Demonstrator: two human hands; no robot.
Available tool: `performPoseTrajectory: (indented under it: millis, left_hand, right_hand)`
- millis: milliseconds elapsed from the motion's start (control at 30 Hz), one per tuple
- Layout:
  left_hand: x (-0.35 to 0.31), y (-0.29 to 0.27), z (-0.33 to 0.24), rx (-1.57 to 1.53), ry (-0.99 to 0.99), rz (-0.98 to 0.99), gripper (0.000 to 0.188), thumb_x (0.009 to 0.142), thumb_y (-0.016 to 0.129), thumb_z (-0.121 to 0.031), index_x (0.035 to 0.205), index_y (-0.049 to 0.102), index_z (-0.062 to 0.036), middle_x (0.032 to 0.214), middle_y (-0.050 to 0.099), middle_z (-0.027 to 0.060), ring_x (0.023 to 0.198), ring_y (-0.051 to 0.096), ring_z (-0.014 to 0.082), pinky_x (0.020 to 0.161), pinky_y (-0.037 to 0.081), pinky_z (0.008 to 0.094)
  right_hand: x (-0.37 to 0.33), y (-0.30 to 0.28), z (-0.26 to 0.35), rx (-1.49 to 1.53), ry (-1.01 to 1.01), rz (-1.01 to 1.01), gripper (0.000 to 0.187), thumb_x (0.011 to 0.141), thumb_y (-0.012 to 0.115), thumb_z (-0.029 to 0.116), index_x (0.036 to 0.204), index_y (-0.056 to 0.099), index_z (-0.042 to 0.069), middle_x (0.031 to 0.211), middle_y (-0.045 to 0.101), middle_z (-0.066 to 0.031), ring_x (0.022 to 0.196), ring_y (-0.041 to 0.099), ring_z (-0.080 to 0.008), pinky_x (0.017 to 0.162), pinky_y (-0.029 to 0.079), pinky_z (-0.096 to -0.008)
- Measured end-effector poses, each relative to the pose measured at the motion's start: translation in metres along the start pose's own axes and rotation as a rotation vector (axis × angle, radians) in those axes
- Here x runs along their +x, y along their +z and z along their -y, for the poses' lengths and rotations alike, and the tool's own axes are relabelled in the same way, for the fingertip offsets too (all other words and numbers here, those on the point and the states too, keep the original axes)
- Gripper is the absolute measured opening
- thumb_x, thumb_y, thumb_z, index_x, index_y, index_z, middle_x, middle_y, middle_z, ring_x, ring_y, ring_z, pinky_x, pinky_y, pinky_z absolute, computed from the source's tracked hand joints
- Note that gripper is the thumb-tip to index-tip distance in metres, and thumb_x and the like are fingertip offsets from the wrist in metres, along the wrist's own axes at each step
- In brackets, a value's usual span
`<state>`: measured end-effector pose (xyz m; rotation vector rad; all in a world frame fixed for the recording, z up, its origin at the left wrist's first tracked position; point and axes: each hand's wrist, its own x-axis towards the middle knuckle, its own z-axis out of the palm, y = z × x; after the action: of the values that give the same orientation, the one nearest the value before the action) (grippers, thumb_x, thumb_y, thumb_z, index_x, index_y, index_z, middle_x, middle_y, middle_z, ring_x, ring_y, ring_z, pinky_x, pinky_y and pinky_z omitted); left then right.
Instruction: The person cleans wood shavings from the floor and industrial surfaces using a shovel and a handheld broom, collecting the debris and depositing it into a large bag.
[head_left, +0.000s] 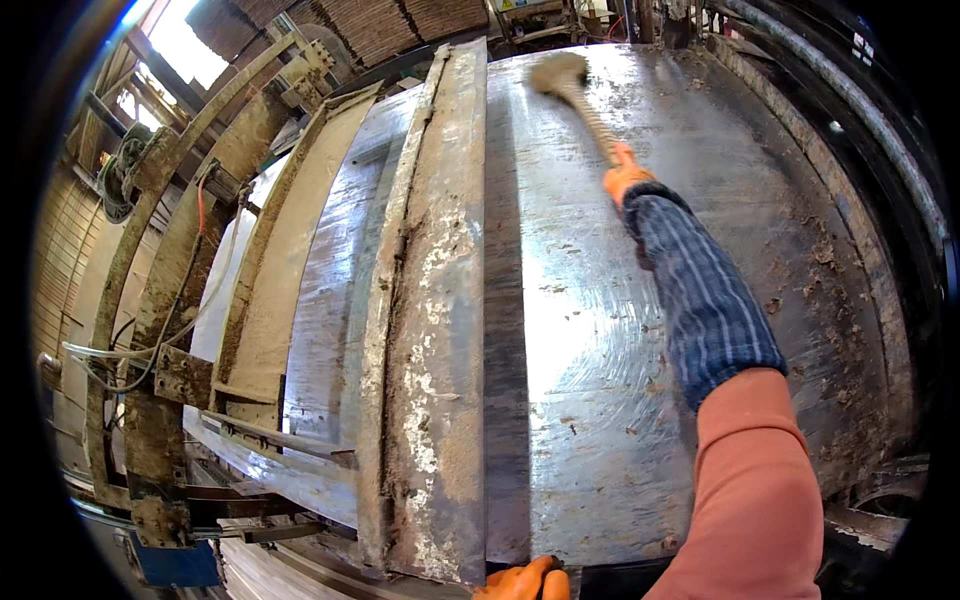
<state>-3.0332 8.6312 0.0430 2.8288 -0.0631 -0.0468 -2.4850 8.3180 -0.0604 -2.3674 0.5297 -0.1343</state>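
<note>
My right hand [627, 172], in an orange glove, grips the handle of a hand broom [590, 112] near the far edge of a shiny metal plate [610, 440]. The broom's pale brown head is smeared by motion, over the plate's far left part. Its handle looks bound or braided. My left hand [523, 582], also in an orange glove, is at the plate's near edge with its fingers curled. Something dark shows by those fingers, and what they hold is hidden. Brown flakes and dust lie on the plate, thickest along its right side.
A rusty, dust-covered metal beam [440, 330] runs along the plate's left side. Beyond it stand a dirty frame [150, 400] with hoses and another dusty sheet [310, 220]. Stacked brown sheets [370, 40] rise at the back. A rusty rail [830, 170] borders the right.
</note>
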Motion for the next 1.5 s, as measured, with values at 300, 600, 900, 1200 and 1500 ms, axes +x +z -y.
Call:
performPoseTrajectory:
  millis: [300, 600, 900, 1200, 1500]
  left_hand:
    - [0.016, -0.007, -0.01, -0.201, 0.085, -0.032, 0.012, 0.082, 0.061, -0.019, 0.085, 0.07, -0.0131, 0.063, 0.061, 0.01, 0.053, 0.058, 0.0275, 0.05, 0.044, 0.0433]
    - [0.002, 0.008, 0.038, -0.088, -0.096, 0.533, 0.03, 0.092, 0.055, -0.036, 0.093, 0.074, -0.0128, 0.07, 0.066, 0.013, 0.061, 0.064, 0.0274, 0.057, 0.05, 0.0421]
    - [0.013, 0.008, 0.038, -0.115, -0.044, 0.516, 0.031, 0.092, 0.054, -0.036, 0.093, 0.074, -0.0126, 0.071, 0.067, 0.0131, 0.064, 0.065, 0.0282, 0.059, 0.05, 0.042]
    - [0.015, 0.011, 0.041, -0.105, -0.003, 0.481, 0.032, 0.092, 0.054, -0.037, 0.093, 0.074, -0.0124, 0.072, 0.067, 0.0131, 0.066, 0.065, 0.0289, 0.062, 0.051, 0.0419]
    - [-0.001, 0.024, 0.032, -0.04, 0.098, 0.105, 0.03, 0.09, 0.055, -0.036, 0.091, 0.074, -0.0118, 0.074, 0.067, 0.0125, 0.067, 0.064, 0.0293, 0.063, 0.051, 0.0412]
  right_hand:
    - [-0.018, -0.084, -0.035, -0.057, -0.083, -0.13, 0.062, 0.093, 0.047, 0.031, 0.152, 0.031, 0.035, 0.104, 0.069, -0.0194, 0.091, 0.068, -0.0308, 0.082, 0.053, -0.0412]
    - [0.092, -0.089, -0.034, -0.141, 0.067, -0.059, 0.061, 0.091, 0.048, 0.028, 0.151, 0.036, 0.035, 0.137, 0.056, -0.0203, 0.126, 0.054, -0.0352, 0.108, 0.041, -0.0387]
    - [0.069, -0.104, -0.084, 0.823, 0.255, -0.136, 0.065, 0.091, 0.063, 0.022, 0.148, 0.032, 0.029, 0.107, 0.061, -0.0147, 0.063, 0.058, -0.0273, 0.054, 0.048, -0.0461]
    - [0.043, -0.114, -0.056, 1.234, 0.141, -0.067, 0.076, 0.089, 0.06, 0.0, 0.151, 0.027, 0.028, 0.099, 0.06, -0.0117, 0.066, 0.061, -0.0214, 0.053, 0.053, -0.0338]
    - [-0.04, -0.095, -0.124, 1.476, 0.271, 0.287, 0.008, 0.084, 0.061, -0.001, 0.088, 0.058, 0.006, 0.074, 0.06, -0.0093, 0.053, 0.055, -0.0165, 0.04, 0.045, -0.0281]
